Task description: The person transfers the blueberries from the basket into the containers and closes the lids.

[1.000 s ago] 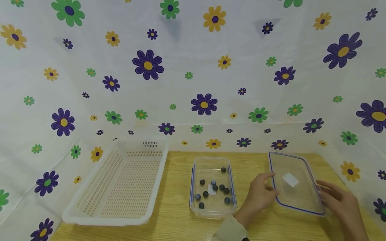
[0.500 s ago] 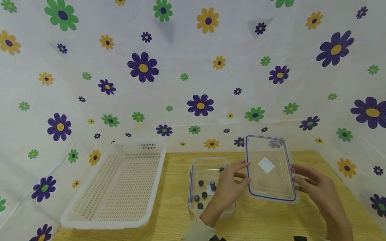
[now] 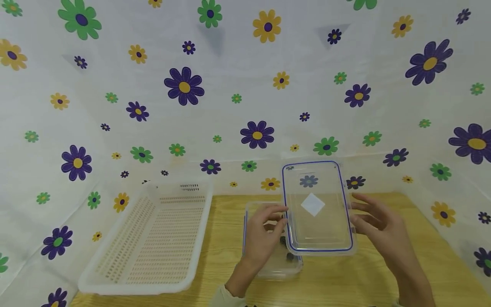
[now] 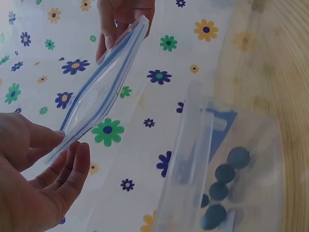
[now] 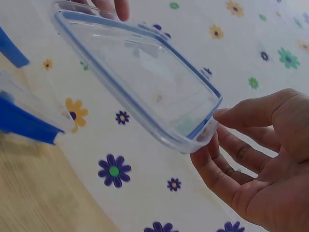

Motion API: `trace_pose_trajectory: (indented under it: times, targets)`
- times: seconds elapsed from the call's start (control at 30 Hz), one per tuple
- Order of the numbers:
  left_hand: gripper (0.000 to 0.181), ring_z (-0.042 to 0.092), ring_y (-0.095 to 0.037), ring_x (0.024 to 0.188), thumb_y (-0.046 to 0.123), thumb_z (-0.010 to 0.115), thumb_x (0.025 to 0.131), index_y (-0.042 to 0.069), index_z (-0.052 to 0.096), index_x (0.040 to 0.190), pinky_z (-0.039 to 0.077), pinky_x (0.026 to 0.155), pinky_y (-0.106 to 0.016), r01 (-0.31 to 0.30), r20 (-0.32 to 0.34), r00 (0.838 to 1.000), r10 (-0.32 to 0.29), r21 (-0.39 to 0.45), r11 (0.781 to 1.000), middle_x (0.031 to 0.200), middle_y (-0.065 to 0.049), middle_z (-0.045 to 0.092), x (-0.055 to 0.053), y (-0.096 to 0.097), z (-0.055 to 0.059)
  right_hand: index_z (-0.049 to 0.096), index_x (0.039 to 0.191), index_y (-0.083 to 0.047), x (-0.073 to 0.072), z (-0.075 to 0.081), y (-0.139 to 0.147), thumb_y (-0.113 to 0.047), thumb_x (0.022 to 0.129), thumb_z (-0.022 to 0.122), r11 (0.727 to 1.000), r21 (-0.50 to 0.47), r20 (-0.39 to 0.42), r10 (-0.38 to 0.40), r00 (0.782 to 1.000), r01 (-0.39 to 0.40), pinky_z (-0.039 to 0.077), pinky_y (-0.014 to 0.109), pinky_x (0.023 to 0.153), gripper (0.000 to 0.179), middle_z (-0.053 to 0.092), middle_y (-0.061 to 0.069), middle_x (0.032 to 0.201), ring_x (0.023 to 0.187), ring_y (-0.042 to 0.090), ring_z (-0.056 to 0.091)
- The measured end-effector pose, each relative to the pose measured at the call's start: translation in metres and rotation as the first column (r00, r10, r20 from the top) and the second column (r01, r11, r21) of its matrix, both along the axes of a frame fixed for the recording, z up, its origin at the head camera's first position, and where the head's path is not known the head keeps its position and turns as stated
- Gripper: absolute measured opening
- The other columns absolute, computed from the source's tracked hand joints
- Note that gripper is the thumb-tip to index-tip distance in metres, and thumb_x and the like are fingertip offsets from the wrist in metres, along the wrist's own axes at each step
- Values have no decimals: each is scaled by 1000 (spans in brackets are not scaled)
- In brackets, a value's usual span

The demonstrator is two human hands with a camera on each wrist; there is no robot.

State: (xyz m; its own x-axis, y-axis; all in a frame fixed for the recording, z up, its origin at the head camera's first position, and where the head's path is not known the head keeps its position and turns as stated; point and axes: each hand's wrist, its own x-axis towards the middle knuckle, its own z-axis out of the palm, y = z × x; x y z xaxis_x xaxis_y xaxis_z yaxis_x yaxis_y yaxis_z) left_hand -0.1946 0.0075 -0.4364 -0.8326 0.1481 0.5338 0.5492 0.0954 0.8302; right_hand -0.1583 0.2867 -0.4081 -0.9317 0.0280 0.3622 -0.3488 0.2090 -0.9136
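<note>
Between my two hands a clear plastic lid point(image 3: 320, 226) with a blue seal is held up, tilted, above the table. My left hand point(image 3: 261, 234) pinches its left edge, and my right hand point(image 3: 383, 226) pinches the right edge between thumb and fingers. Behind and below the left hand stands a clear container point(image 3: 276, 273), partly covered by that hand and the lid. In the left wrist view several blueberries point(image 4: 225, 173) lie inside the container. A white label point(image 3: 313, 204) sticks to the lid's middle.
A white perforated plastic basket point(image 3: 145, 288) stands on the left of the wooden table point(image 3: 218, 238). Flower-print cloth point(image 3: 215, 119) hangs behind the table and along both sides. Blue side flaps point(image 5: 29, 123) hang from the container.
Both hands have raised the lid off the right side of the table and carried it left, tilting it more upright. The left hand now covers part of the container.
</note>
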Motion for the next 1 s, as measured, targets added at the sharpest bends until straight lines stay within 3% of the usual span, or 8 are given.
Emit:
trace_pose_trajectory:
  times: [0.2,0.27,0.5,0.7,0.87,1.0]
  targets:
    - [34,70,-32,90,-4,67,97,6,67,129,62,68,-39,25,62,998,-29,78,997,112,-16,63,0,-28,3,58,141,1,-1,5,-27,-5,99,67,997,77,9,7,1000,-8,61,29,75,43,67,-10,123,100,10,69]
    - [34,70,-32,89,-4,67,97,5,67,130,62,67,-36,23,90,995,-32,93,995,111,-17,62,0,-36,4,58,140,1,-3,5,-34,-3,99,67,997,80,5,19,1000,-20,61,29,75,43,67,-8,122,100,10,68]
    - [35,68,-25,86,-4,66,97,8,68,130,61,65,-32,-5,165,986,-16,123,992,110,-17,61,-2,-57,10,56,141,4,-4,4,-54,2,97,68,996,-1,22,84,996,-84,62,33,76,46,61,6,119,98,13,68]
    - [42,69,-23,81,-5,68,95,8,63,135,60,63,-29,-41,169,985,21,112,993,106,-17,63,-3,-64,16,59,137,4,-3,2,-66,-4,99,68,999,17,43,28,999,-28,61,32,78,40,60,6,118,98,13,67]
    - [25,68,-24,82,1,69,97,0,71,122,60,62,-29,-62,165,985,55,42,997,100,-13,66,-3,-67,21,63,128,3,-2,3,-73,-7,101,66,998,39,-20,-43,999,43,62,31,74,29,62,7,101,88,13,68]
    - [24,67,-16,80,11,68,100,5,73,123,59,65,-27,-138,75,986,150,-145,980,90,-3,68,2,-71,29,63,125,-1,-2,6,-79,-12,103,63,996,53,-26,-68,997,69,56,26,64,24,61,8,75,68,16,63]
